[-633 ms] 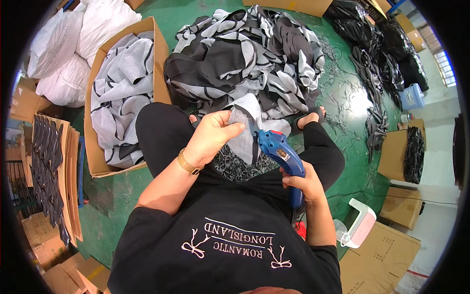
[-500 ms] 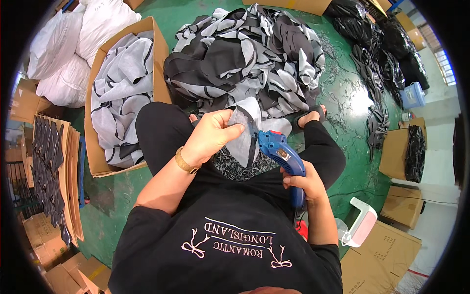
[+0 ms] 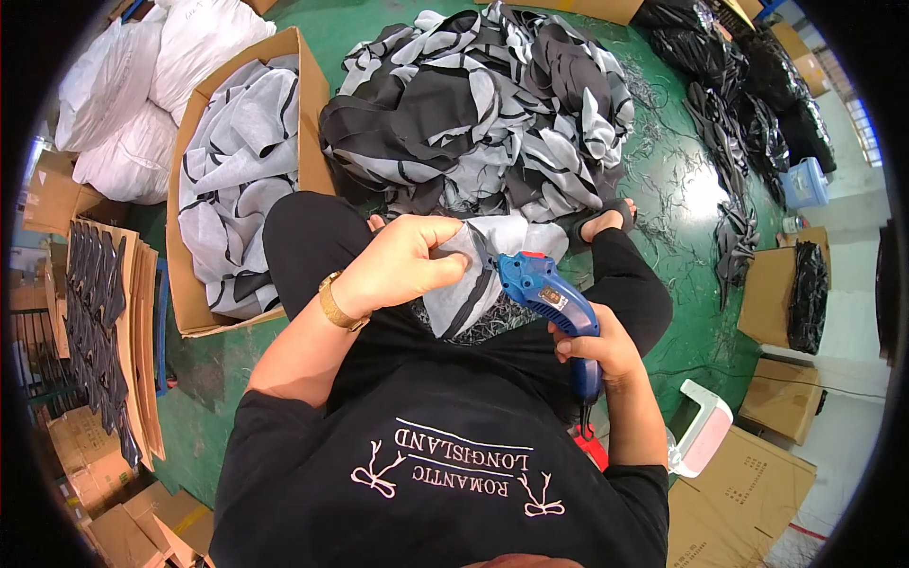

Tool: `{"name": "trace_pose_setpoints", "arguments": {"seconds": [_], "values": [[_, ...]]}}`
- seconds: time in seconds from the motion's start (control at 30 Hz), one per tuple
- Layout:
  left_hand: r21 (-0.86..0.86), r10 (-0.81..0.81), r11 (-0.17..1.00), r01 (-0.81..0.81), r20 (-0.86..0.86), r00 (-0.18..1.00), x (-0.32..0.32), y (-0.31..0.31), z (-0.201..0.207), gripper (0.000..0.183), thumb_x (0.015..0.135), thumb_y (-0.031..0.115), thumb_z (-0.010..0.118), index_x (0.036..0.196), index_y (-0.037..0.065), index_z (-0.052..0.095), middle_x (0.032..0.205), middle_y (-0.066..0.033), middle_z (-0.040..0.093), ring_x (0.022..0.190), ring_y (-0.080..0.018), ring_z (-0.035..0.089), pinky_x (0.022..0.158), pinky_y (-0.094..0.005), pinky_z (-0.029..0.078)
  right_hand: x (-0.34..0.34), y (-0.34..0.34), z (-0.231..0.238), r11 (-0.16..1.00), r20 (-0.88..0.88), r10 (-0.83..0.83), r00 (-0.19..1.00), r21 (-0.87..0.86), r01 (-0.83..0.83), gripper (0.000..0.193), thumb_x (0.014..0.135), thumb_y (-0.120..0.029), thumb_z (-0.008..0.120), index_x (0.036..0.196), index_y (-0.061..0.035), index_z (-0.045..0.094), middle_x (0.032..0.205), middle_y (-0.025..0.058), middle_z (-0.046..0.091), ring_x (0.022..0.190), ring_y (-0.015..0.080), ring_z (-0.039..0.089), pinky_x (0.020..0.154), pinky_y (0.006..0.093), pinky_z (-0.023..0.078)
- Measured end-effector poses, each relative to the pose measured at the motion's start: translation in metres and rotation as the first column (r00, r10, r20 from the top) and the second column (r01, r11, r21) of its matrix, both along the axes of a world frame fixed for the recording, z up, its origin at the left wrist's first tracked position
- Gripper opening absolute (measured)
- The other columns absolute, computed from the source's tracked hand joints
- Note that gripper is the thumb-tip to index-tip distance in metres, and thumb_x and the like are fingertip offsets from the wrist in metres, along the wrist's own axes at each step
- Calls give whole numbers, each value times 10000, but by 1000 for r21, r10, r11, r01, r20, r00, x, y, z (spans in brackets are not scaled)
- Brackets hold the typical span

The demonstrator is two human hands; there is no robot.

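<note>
My left hand (image 3: 402, 267) is closed in a pinch on a light grey fabric piece (image 3: 454, 305) with a dark band along it. The fabric hangs over my lap, its lower tip pointing toward me. My right hand (image 3: 606, 345) grips the handle of blue electric scissors (image 3: 542, 287), with a cord at the handle's end. The scissors' head touches or nearly touches the upper right edge of the fabric, close to my left fingertips. The blades are too small to make out. Thin dark and grey trimmings (image 3: 502, 320) lie between my legs.
Ahead lies a large heap of grey and black fabric (image 3: 426, 123). A cardboard box (image 3: 313, 123) of similar fabric stands at left, near white sacks (image 3: 123, 85). Black plastic bags (image 3: 696, 57) line the far right. A pink-and-white device (image 3: 703, 431) sits at lower right.
My left hand has shifted slightly left, and the fabric has turned so its lower tip points further left. The scissors and my right hand have moved slightly right.
</note>
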State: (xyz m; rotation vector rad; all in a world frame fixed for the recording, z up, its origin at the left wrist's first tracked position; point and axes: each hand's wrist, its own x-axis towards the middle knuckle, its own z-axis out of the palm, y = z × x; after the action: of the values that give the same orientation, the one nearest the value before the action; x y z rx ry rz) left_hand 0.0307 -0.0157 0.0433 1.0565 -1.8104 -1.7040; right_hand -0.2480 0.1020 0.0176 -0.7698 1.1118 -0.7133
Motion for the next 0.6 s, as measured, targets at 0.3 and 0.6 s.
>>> {"name": "trace_pose_setpoints", "arguments": {"seconds": [0.3, 0.6], "values": [[-158, -166, 972, 174, 61, 984, 5, -4, 0, 129, 784, 60, 571, 732, -10, 476, 588, 20, 385, 598, -32, 327, 513, -248, 334, -6, -9, -3, 996, 104, 76, 992, 39, -80, 364, 640, -94, 690, 968, 41, 607, 782, 64, 596, 640, 153, 564, 620, 275, 463], [-12, -31, 999, 32, 92, 995, 13, -14, -12, 42, 805, 25, 578, 822, -5, 603, 744, 41, 568, 679, -27, 475, 621, -225, 422, 4, -36, -11, 990, 245, -125, 962, -34, 137, 371, 631, -157, 687, 929, 37, 578, 676, 79, 559, 593, 185, 554, 589, 283, 442]]}}
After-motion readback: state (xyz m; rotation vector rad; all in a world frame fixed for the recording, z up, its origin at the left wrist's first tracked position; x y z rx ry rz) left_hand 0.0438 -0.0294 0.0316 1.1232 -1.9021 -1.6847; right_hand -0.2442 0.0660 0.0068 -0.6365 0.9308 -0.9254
